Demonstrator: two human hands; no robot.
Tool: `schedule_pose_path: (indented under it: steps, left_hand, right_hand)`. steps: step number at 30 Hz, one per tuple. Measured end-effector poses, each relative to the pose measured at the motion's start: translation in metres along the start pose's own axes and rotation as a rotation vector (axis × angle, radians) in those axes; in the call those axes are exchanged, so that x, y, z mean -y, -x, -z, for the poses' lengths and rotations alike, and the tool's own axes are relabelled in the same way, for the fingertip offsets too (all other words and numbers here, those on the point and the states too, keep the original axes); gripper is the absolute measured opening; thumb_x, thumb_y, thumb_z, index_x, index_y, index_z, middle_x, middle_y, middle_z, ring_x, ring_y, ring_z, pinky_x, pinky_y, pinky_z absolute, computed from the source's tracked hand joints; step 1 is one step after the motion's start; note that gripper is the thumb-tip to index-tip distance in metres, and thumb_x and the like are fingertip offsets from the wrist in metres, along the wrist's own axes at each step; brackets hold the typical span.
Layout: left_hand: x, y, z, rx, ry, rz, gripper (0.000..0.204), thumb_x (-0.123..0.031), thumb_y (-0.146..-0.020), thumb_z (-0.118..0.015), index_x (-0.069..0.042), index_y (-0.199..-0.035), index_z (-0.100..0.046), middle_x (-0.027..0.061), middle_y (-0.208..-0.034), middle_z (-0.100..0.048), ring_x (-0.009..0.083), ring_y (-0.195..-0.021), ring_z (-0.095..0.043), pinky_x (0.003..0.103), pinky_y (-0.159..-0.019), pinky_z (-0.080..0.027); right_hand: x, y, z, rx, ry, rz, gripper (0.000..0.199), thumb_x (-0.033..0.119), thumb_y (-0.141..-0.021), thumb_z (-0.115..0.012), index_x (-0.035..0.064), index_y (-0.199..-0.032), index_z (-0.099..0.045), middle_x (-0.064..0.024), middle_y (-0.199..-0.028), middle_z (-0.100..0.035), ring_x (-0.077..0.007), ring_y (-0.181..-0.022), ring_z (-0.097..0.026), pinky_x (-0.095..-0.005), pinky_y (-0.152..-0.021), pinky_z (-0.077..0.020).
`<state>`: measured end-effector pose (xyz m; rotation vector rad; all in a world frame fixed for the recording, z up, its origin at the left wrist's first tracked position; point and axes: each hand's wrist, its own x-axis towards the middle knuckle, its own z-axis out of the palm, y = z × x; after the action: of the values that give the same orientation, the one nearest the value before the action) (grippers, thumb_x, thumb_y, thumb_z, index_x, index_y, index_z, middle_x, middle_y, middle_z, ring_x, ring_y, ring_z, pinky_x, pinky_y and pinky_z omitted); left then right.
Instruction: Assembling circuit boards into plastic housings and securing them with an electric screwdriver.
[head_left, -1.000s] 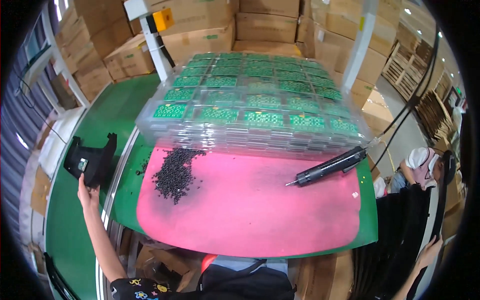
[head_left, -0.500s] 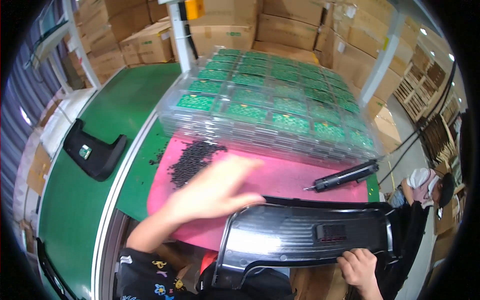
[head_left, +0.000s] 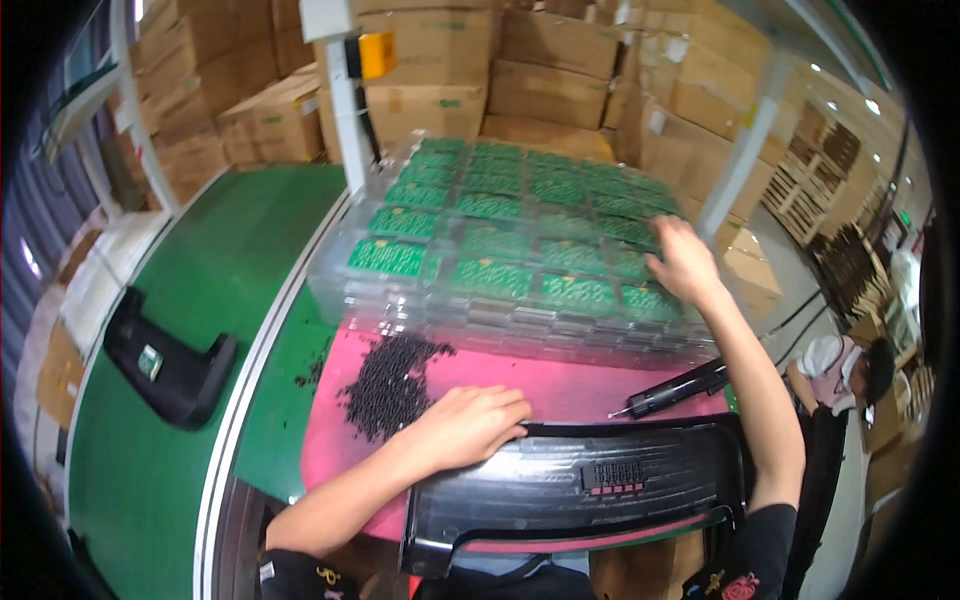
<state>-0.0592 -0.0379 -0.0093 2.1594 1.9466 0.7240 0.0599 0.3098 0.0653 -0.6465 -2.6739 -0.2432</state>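
Long black plastic panel point(head_left: 590, 490) laid on desk at 6 o'clock, left hand point(head_left: 465, 425) flat on it, grip empty; right hand point(head_left: 683, 262) open, touching green circuit board point(head_left: 648, 300) at 1 o'clock, none lifted yet.

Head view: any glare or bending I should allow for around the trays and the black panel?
Head view: fisheye bends the belt and post near the rim; corners black; ceiling light glares off the clear trays and glossy panel; left hand and right hand sharp enough.

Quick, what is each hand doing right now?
Left hand: open, resting flat on the black plastic panel.
Right hand: fingers spread, reaching onto the clear tray of green circuit boards; holding nothing.
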Motion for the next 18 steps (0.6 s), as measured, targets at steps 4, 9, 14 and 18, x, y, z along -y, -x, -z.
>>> schedule_pose_path:
  steps: [4, 9, 14, 18]
  left_hand:
    - [0.002, 0.0, -0.003, -0.012, -0.014, -0.045, 0.019, -0.02, -0.088, -0.066, -0.004, -0.095, -0.059, 0.0115, -0.092, -0.061, 0.0329, -0.089, -0.063, 0.044, -0.074, -0.052]
    - [-0.001, 0.0, -0.002, -0.008, -0.034, -0.029, 0.019, -0.019, -0.088, -0.066, -0.003, -0.094, -0.059, 0.0122, -0.091, -0.061, 0.0332, -0.09, -0.064, 0.045, -0.076, -0.052]
    - [0.0, -0.004, 0.001, 0.002, -0.013, -0.033, 0.02, -0.019, -0.087, -0.067, -0.002, -0.093, -0.06, 0.0133, -0.091, -0.062, 0.0348, -0.088, -0.064, 0.046, -0.073, -0.051]
    - [-0.005, -0.004, 0.004, 0.016, 0.006, -0.028, 0.021, -0.02, -0.087, -0.068, -0.002, -0.094, -0.061, 0.0129, -0.09, -0.063, 0.035, -0.089, -0.063, 0.046, -0.074, -0.051]
  right_hand:
    - [-0.021, -0.044, -0.036, 0.113, 0.011, -0.031, 0.068, 0.009, -0.08, -0.067, 0.0117, -0.142, -0.041, -0.0184, -0.131, -0.053, -0.0363, -0.125, -0.049, -0.0465, -0.106, -0.0412]
    - [0.003, -0.058, -0.041, 0.262, -0.192, -0.021, 0.082, 0.003, -0.082, -0.061, 0.0134, -0.154, -0.023, -0.02, -0.129, -0.055, -0.0386, -0.128, -0.045, -0.0494, -0.116, -0.0256]
    - [0.01, -0.05, -0.029, 0.111, -0.179, -0.04, 0.073, -0.001, -0.084, -0.057, 0.0115, -0.15, -0.029, -0.0198, -0.126, -0.057, -0.0361, -0.124, -0.049, -0.0483, -0.11, -0.0319]
    - [0.025, -0.023, 0.002, -0.389, -0.361, 0.09, 0.059, -0.004, -0.083, -0.057, 0.0092, -0.139, -0.045, -0.016, -0.111, -0.061, -0.0341, -0.108, -0.057, -0.0439, -0.102, -0.0385]
